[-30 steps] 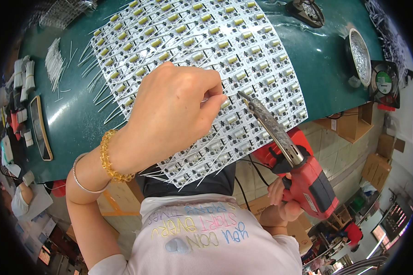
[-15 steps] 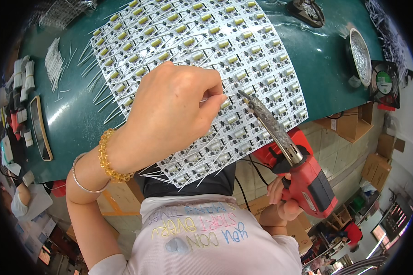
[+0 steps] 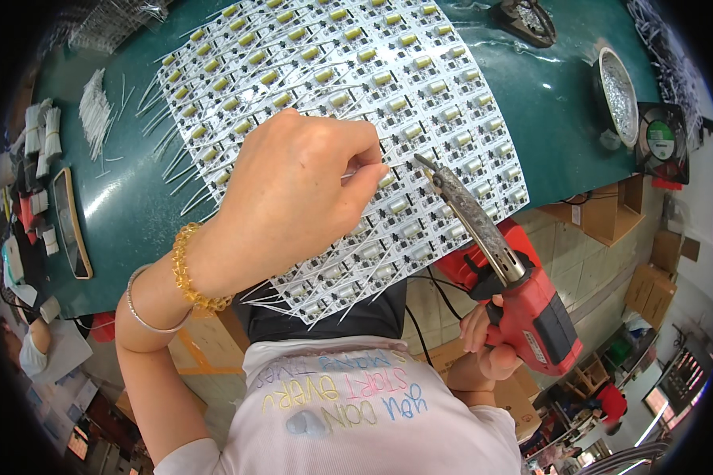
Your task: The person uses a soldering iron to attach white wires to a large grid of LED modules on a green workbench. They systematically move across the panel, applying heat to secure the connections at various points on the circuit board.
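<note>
A large sheet of white circuit boards [image 3: 451, 158] with rows of yellow-topped components lies on the green table and juts past its near edge. My left hand [image 3: 301, 182] is over the middle of the sheet, thumb and forefinger pinched on what looks like a thin white wire, mostly hidden by the fingers. My right hand [image 3: 487, 348] grips the red and black handle of a soldering gun [image 3: 539, 321]. Its dark tip points up and left, just right of my left fingertips, close over the boards. Thin white wires [image 3: 174, 178] stick out along the sheet's left side.
Loose white wires [image 3: 95, 115] and a phone [image 3: 72, 223] lie on the table [image 3: 135, 237] at left. At the right stand a silvery round dish [image 3: 618, 96] and a small black fan [image 3: 659, 142]. A dark holder [image 3: 528, 20] sits at the back. Cardboard boxes [image 3: 610, 214] are below the table.
The soldering gun's tip has shifted slightly to the right, a little farther from my left fingertips. My left hand keeps its pinch in nearly the same place.
</note>
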### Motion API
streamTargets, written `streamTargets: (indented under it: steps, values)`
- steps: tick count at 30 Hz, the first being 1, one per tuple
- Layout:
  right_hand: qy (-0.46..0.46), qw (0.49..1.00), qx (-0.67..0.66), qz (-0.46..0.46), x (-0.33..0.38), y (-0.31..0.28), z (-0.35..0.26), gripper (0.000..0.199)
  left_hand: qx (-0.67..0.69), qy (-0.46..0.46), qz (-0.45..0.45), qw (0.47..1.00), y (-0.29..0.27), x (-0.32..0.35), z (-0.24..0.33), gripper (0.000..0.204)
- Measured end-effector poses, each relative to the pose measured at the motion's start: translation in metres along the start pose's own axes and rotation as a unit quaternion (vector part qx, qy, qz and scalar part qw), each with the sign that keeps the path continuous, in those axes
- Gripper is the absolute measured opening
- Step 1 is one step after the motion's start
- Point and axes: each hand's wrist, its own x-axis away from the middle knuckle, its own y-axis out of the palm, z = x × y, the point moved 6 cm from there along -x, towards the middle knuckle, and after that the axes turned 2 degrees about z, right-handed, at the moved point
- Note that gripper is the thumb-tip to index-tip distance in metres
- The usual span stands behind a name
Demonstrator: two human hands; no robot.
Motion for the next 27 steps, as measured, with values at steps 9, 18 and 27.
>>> streamTargets:
  steps: [9,18,27]
  values:
    - [-0.013,0.999,-0.032,-0.003,0.003,-0.004,0.003,0.086,-0.071,0.008,-0.061,0.996,-0.013,0.008,0.008,0.007]
    - [-0.017,0.999,-0.035,0.020,0.001,-0.005,0.002,0.081,-0.069,0.045,0.054,0.995,-0.010,0.028,0.029,0.007]
    - [0.005,0.998,-0.033,0.044,-0.002,-0.005,-0.003,0.083,-0.054,-0.005,0.026,0.998,0.001,0.028,0.024,0.009]
